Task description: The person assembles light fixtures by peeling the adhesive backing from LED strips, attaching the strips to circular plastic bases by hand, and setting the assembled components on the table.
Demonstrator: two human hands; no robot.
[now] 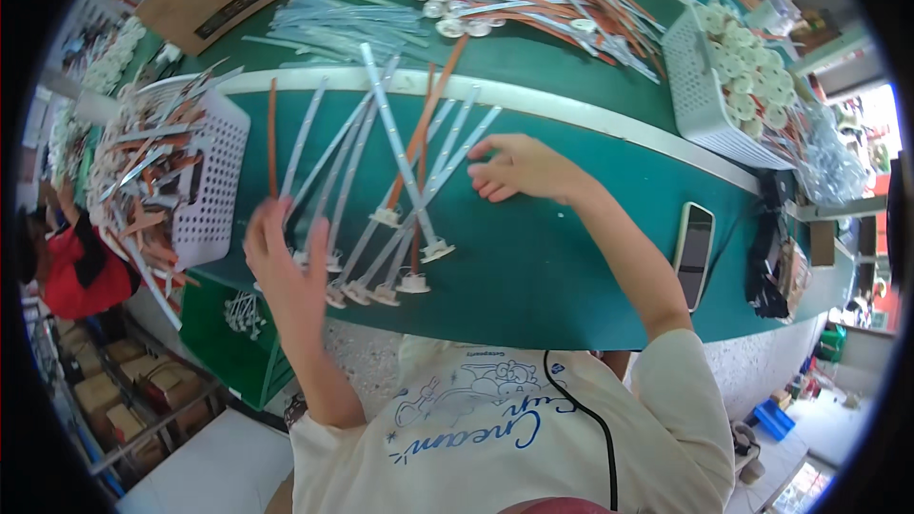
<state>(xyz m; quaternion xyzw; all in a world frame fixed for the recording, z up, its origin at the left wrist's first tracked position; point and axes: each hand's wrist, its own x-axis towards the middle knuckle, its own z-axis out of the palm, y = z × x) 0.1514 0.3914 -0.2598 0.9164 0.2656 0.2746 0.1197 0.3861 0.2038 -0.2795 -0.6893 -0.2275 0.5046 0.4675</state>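
Several long thin strips, most of them whitish LED strips (395, 138) and some with an orange strip (433, 114), lie fanned over the green table. White round end pieces (411, 283) sit at their near ends. Over the left side of this fan is my left hand (293, 262), thumb and fingers apart; it covers some near ends and the lower end of one orange strip (273, 138). My right hand (522, 169) hovers by the far right strip ends, its fingers loosely bent and apart, with nothing visible in them.
A white perforated basket (214, 181) heaped with orange and silver scraps stands at left, above a green bin (224, 347). Farther back lie clear strips (347, 24) and piled strips with white discs (543, 5). Another basket (700, 95) and a phone (695, 257) are at right.
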